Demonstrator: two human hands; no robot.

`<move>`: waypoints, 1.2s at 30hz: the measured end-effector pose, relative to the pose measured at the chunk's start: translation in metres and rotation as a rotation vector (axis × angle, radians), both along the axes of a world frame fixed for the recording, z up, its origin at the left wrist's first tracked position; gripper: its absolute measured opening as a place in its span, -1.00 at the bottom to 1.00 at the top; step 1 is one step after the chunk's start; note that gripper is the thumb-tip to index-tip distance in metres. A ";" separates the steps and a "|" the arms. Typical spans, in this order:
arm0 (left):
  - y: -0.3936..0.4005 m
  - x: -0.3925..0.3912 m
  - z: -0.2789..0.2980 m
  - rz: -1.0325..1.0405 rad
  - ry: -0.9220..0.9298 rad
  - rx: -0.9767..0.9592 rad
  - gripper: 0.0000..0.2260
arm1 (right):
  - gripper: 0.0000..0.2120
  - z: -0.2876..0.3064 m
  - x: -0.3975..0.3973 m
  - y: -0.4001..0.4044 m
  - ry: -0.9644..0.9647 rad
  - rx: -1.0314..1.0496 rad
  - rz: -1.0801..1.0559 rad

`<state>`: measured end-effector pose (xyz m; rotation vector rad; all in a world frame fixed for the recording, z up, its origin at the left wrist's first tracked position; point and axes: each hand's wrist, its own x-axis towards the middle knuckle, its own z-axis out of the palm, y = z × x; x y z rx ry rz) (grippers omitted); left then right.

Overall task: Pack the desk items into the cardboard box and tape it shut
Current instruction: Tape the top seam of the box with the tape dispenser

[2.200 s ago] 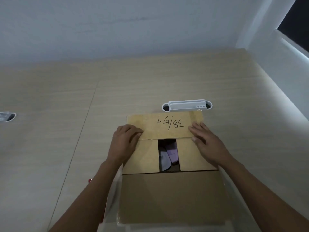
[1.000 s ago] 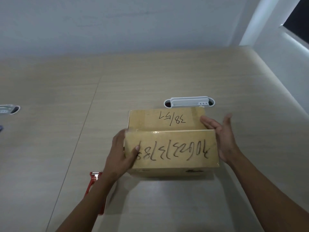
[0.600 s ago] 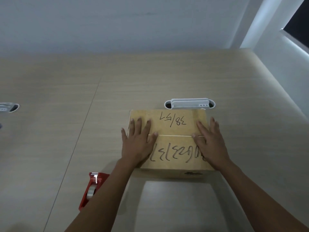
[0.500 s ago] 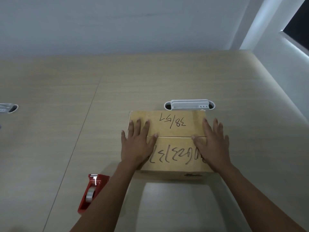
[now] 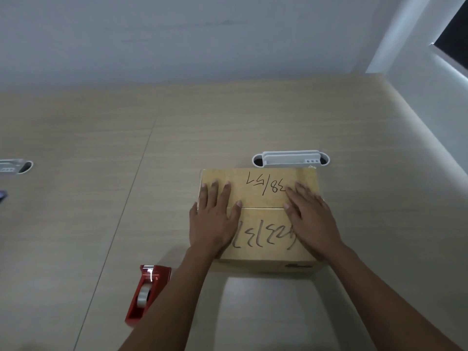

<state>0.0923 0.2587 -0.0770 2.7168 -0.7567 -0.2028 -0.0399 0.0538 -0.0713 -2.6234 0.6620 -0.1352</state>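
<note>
A brown cardboard box with black handwriting sits on the wooden desk, both top flaps folded flat and meeting at a seam across the middle. My left hand lies flat on the left part of the lid, fingers straight and spread over the seam. My right hand presses flat on the right part, fingers straight across the seam. A red tape dispenser with a clear roll lies on the desk to the near left of the box, beside my left forearm. The box's contents are hidden.
A white cable grommet is set in the desk just behind the box. Another grommet shows at the far left edge. A white wall runs behind the desk, and a window ledge borders its right side.
The near flap was folded down over the open top, closing the box. Both hands then came to lie flat on the lid. My right hand has shifted slightly left onto it.
</note>
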 end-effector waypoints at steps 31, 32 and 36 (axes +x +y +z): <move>0.193 -0.037 -0.042 0.454 0.290 0.184 -0.18 | -0.52 0.006 -0.006 0.008 0.107 -0.022 -0.078; 0.196 -0.041 -0.045 0.501 0.303 0.155 -0.13 | -0.51 0.005 -0.006 0.008 0.111 -0.026 -0.082; 0.201 -0.047 -0.046 0.665 0.340 0.108 -0.35 | -0.51 0.003 -0.002 0.009 0.107 -0.029 -0.077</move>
